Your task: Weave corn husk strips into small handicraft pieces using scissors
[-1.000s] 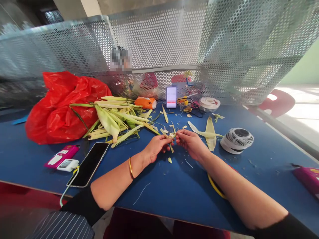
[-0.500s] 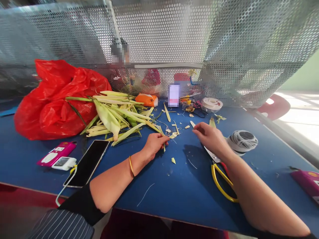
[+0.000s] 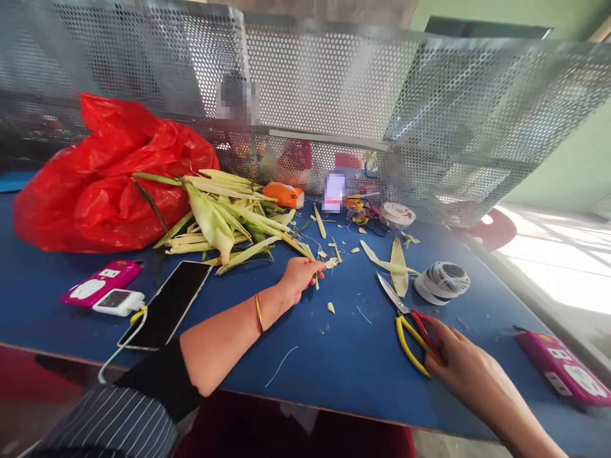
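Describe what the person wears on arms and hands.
Left arm: thin gold bangle at the wrist, black sleeve near the elbow, dark white-striped fabric behind it. Left hand and right hand: no gloves. Right forearm: no sleeve in view.

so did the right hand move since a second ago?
Yes. The right hand left the leaf strip at the left hand and came back toward the person, past the wire spool, onto the scissors handles.

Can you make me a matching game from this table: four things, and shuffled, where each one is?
1 scissors
2 leaf strip
3 plastic bag
4 spool

A far left, by the leaf pile
B handles under the right hand
C just right of the blades
D pinched in the left hand

Pairs: 1-B, 2-D, 3-A, 4-C
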Tool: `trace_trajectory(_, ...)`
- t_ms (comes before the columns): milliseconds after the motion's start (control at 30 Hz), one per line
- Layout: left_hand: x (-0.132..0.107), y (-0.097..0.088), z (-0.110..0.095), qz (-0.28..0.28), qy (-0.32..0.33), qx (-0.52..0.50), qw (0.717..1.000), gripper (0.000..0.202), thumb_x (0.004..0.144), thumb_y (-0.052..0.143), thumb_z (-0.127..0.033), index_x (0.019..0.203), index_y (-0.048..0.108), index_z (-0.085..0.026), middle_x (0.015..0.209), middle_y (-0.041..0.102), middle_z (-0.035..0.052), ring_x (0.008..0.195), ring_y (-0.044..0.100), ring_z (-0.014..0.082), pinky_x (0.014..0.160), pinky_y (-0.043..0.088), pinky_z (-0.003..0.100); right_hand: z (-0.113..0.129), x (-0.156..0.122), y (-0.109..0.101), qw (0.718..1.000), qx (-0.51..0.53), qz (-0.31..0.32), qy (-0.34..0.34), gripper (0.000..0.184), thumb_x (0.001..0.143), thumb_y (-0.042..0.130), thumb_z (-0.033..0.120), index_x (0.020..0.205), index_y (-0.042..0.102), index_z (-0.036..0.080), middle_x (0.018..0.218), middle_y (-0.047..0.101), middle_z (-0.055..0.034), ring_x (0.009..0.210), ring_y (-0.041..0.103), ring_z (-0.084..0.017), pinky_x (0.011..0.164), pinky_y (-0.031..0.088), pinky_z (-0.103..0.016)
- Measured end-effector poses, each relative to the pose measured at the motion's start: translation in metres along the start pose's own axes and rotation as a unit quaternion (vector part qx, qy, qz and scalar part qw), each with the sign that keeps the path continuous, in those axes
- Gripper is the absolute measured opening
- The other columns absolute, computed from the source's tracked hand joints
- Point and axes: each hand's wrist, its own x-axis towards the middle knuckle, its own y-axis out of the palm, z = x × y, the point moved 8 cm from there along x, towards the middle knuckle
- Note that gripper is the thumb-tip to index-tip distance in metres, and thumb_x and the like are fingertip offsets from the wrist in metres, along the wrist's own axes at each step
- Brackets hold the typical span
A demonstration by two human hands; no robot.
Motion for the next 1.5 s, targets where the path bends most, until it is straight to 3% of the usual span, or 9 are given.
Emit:
trace_trajectory(167, -0.001, 0.000, -0.001, 0.010, 0.004, -0.008, 1.000, 0.017, 0.070, 0.069, -0.016, 0.056, 0.059, -0.013, 0.058, 0.059, 0.0019, 0.042, 0.039, 0.0036, 0.041, 0.018, 0.020, 0.017, 0.014, -0.015, 0.999, -0.043, -0.017, 0.003, 0.063, 0.073, 0.046, 0.013, 0.136, 0.048, 0.015, 0.098, 0.071, -0.0143, 0.077, 0.070, -0.028, 0.067, 0.047, -0.035)
trace_trajectory(333, 0.003, 0.002, 0.001, 0.037, -0.002, -0.027, 0.999, 0.016, 0.069, 0.071, -0.020, 0.059, 0.061, -0.012, 0.059, 0.060, 0.0015, 0.042, 0.040, 0.0038, 0.040, 0.017, 0.019, 0.003, 0.013, -0.012, 0.985, 0.173, 0.006, 0.020, 0.053, 0.078, 0.058, 0.045, 0.126, 0.053, 0.024, 0.068, 0.065, -0.0023, 0.061, 0.064, -0.025, 0.057, 0.048, -0.034)
trace_trajectory(500, 0.009, 0.004, 0.002, 0.057, 0.004, -0.060, 0.997, 0.018, 0.071, 0.069, -0.022, 0.058, 0.061, -0.012, 0.059, 0.060, 0.0014, 0.044, 0.042, 0.0048, 0.039, 0.021, 0.020, 0.063, 0.016, -0.015, 0.855, 0.517, 0.034, 0.008, 0.069, 0.075, 0.068, 0.057, 0.133, 0.043, 0.028, 0.077, 0.058, 0.0015, 0.055, 0.054, -0.015, 0.046, 0.044, -0.026)
trace_trajectory(600, 0.012, 0.000, 0.000, 0.058, 0.004, -0.080, 0.995, 0.017, 0.071, 0.068, -0.023, 0.060, 0.062, -0.012, 0.060, 0.060, 0.0017, 0.045, 0.044, 0.0052, 0.039, 0.022, 0.020, 0.127, 0.034, -0.007, 0.783, 0.596, 0.177, -0.018, 0.071, 0.071, 0.069, 0.065, 0.126, 0.048, 0.025, 0.062, 0.048, 0.0060, 0.044, 0.041, -0.010, 0.038, 0.037, -0.023)
trace_trajectory(667, 0.014, -0.006, -0.002, 0.049, 0.007, -0.093, 0.994, 0.017, 0.071, 0.069, -0.024, 0.062, 0.062, -0.012, 0.062, 0.061, 0.0018, 0.045, 0.044, 0.0047, 0.039, 0.022, 0.019, 0.153, 0.048, -0.010, 0.757, 0.612, 0.223, -0.051, 0.068, 0.073, 0.065, 0.069, 0.120, 0.050, 0.023, 0.066, 0.049, 0.0050, 0.045, 0.039, -0.009, 0.036, 0.034, -0.021)
trace_trajectory(800, 0.023, -0.018, -0.006, 0.011, 0.013, -0.115, 0.993, 0.018, 0.071, 0.070, -0.027, 0.064, 0.061, -0.012, 0.061, 0.059, 0.0007, 0.044, 0.043, 0.0042, 0.040, 0.022, 0.019, 0.153, 0.062, -0.009, 0.780, 0.567, 0.243, -0.105, 0.059, 0.076, 0.064, 0.066, 0.114, 0.051, 0.022, 0.066, 0.046, 0.0060, 0.045, 0.035, -0.007, 0.036, 0.031, -0.019)
trace_trajectory(933, 0.024, -0.018, -0.007, -0.007, 0.019, -0.126, 0.992, 0.016, 0.074, 0.068, -0.024, 0.065, 0.061, -0.013, 0.061, 0.060, 0.0007, 0.046, 0.046, 0.0053, 0.042, 0.027, 0.019, 0.132, 0.060, -0.001, 0.799, 0.540, 0.252, -0.078, 0.065, 0.075, 0.060, 0.072, 0.116, 0.049, 0.023, 0.058, 0.037, 0.0090, 0.040, 0.030, -0.007, 0.033, 0.030, -0.021)
trace_trajectory(1267, 0.006, 0.001, -0.008, 0.034, 0.042, -0.118, 0.991, 0.015, 0.078, 0.066, -0.025, 0.069, 0.064, -0.014, 0.066, 0.064, 0.0024, 0.050, 0.051, 0.0076, 0.046, 0.032, 0.020, 0.145, 0.055, -0.011, 0.824, 0.507, 0.229, -0.103, 0.061, 0.076, 0.062, 0.068, 0.112, 0.055, 0.019, 0.055, 0.034, 0.0092, 0.041, 0.032, -0.007, 0.036, 0.025, -0.021)
trace_trajectory(1500, 0.002, 0.009, -0.005, 0.055, 0.038, -0.103, 0.992, 0.013, 0.079, 0.060, -0.021, 0.071, 0.065, -0.013, 0.067, 0.065, 0.0025, 0.050, 0.052, 0.0077, 0.045, 0.034, 0.020, 0.147, 0.054, -0.006, 0.822, 0.514, 0.232, -0.080, 0.068, 0.075, 0.063, 0.069, 0.120, 0.055, 0.019, 0.052, 0.031, 0.0106, 0.040, 0.029, -0.007, 0.037, 0.024, -0.022)
